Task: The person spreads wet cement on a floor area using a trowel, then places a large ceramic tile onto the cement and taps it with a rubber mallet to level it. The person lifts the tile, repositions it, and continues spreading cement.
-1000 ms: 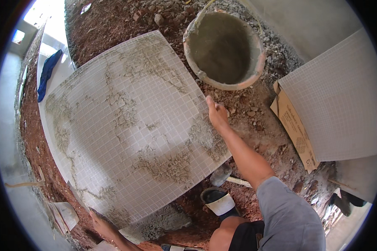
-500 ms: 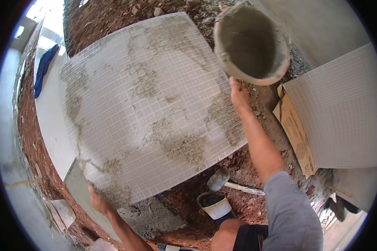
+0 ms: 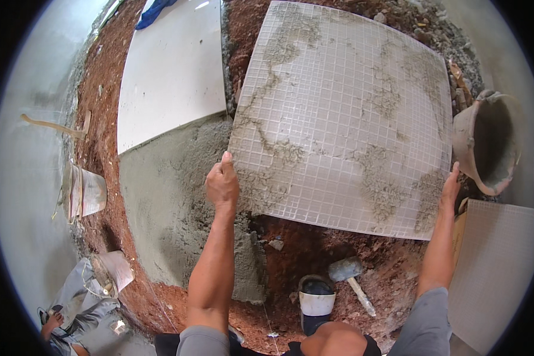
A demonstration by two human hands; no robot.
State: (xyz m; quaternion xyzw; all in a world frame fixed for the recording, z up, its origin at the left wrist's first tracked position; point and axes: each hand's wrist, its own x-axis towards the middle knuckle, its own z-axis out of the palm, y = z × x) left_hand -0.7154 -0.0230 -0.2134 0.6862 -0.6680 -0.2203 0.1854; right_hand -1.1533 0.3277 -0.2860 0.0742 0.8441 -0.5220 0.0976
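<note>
A large square floor tile (image 3: 338,124) is held up between my hands, its gridded underside showing with patches of grey mortar stuck to it. My left hand (image 3: 222,184) is closed on the tile's left edge, thumb on top. At the tile's right edge, low down, my right hand (image 3: 450,188) grips it with most fingers hidden. To the left of the tile lies a bed of wet grey mortar (image 3: 166,207), and beyond that bed a white tile (image 3: 172,77) lies flat on the ground.
A mortar-crusted bucket (image 3: 466,139) stands right of the held tile, above another gridded tile (image 3: 492,267). A mallet (image 3: 345,270) lies on red soil by my shoe (image 3: 317,302). Two buckets (image 3: 89,193) (image 3: 115,270) and a co-worker (image 3: 71,302) are at left. A blue cloth (image 3: 153,13) lies on the white tile.
My view has swung left, bringing the mortar bed, the two buckets and the co-worker into sight. The held tile has turned clockwise in the picture, with both hands still on its edges.
</note>
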